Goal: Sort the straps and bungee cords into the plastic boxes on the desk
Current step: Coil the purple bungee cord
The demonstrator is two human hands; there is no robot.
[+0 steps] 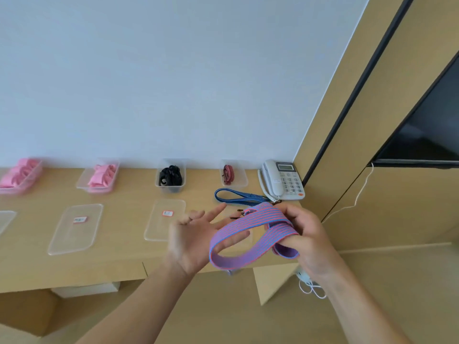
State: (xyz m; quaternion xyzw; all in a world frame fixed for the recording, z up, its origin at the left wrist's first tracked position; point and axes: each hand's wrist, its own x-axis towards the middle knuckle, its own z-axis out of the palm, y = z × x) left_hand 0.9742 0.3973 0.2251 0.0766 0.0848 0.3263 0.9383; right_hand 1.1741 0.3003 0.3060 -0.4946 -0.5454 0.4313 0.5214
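We see the right hand (305,234) curled tightly round the folded end of a pink-and-blue striped strap (250,229), held above the front edge of the desk (119,244). The left hand (191,239) lies open, palm up and fingers spread, with a finger passing through the strap's hanging loop. Along the wall stand four plastic boxes (239,181), two holding pink straps (101,178), one black straps (171,176) and one a red striped cord (227,173), and a blue cord (236,197) lies on the desk just before that last box, beside a telephone (282,180).
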